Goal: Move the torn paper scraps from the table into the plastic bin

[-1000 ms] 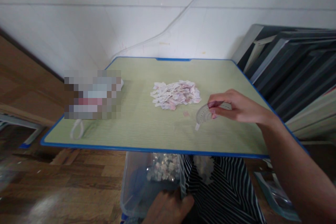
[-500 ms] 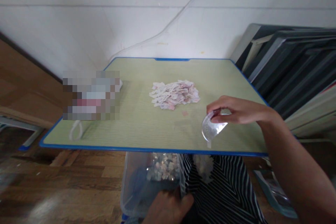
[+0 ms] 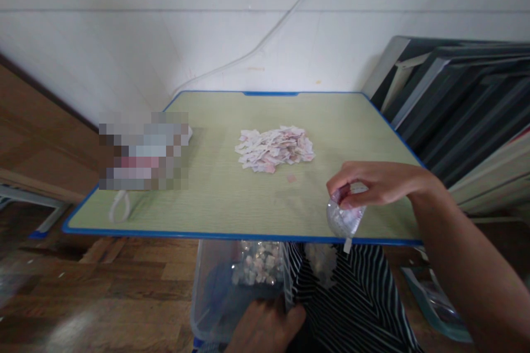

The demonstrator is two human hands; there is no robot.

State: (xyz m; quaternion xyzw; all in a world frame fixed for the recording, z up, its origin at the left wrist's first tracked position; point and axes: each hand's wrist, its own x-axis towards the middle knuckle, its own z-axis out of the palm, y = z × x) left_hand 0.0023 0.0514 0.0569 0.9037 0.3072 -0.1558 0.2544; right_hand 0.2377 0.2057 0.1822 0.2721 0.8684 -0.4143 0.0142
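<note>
Over the table's front right edge, my right hand (image 3: 351,190) pinches a small clear, shiny plastic piece (image 3: 343,220) with a rounded outline. A short white tab (image 3: 348,245) hangs from its lower end. Whether it is a pouch or a shell I cannot tell. My left hand (image 3: 265,326) is closed on the near right rim of a clear plastic tub (image 3: 196,287) below the table. Several small shiny clear items (image 3: 259,265) with whitish contents lie in the tub. On the table is a heap of pale pink and white paper scraps (image 3: 275,148).
One loose pink scrap (image 3: 292,178) lies in front of the heap on the blue-edged table (image 3: 215,198). A blurred-out object (image 3: 144,154) with a white loop (image 3: 120,207) stands at left. Dark panels (image 3: 464,94) lean at right. Striped cloth (image 3: 364,298) covers my lap.
My right hand has come slightly down and towards me with the clear plastic piece, whose tab now hangs past the table's front edge. My left hand stays put.
</note>
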